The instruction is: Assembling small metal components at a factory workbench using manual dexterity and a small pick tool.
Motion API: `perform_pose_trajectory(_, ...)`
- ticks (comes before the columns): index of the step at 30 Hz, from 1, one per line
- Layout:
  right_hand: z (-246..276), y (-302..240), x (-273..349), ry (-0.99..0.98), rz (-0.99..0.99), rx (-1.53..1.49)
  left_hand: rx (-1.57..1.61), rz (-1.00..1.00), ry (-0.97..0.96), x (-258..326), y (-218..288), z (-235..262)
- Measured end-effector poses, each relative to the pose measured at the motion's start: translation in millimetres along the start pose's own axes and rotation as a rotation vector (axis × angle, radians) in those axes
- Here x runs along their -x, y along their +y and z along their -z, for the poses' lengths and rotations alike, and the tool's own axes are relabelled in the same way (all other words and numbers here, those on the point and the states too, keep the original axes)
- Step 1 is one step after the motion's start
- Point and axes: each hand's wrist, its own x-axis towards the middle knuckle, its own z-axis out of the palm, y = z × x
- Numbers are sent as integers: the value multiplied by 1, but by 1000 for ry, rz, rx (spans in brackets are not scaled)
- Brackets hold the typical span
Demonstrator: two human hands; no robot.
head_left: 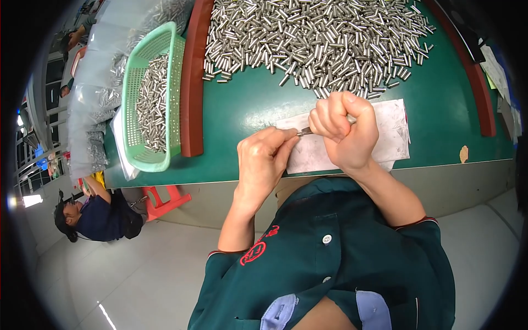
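My right hand (349,129) is closed in a fist around a slim tool. Only its dark metal tip (306,131) shows, so I cannot make out its kind. That tip points left and meets a small metal pin (299,133), pinched between the thumb and fingertips of my left hand (264,151). Both hands are above a smudged white sheet (390,129) at the table's near edge. Beyond them spreads a large heap of short shiny metal pins (324,38), its nearest ones just past my right fist.
Dark red wooden bars (193,82) border the green table (242,104) at left and right. Left of the bar stands a light green basket (130,110) of pins, beside clear bags (99,71) of metal parts. Another person (104,217) sits at the far left near a red stool (165,201).
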Motion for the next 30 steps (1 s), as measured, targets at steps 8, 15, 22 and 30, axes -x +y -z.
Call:
perform_pose_trajectory(8,1,-1,1,-31,3,1,-69,-73,27,1,0,-2)
perform_pose_trajectory(15,0,-2,1,-27,0,-9,-150,-93,28,0,6,-2)
perform_pose_trajectory(22,-3,0,1,-40,31,42,-207,-108,20,-1,8,-3)
perform_pose_trajectory(30,-8,1,5,-50,61,270,-189,-111,2,0,10,-4)
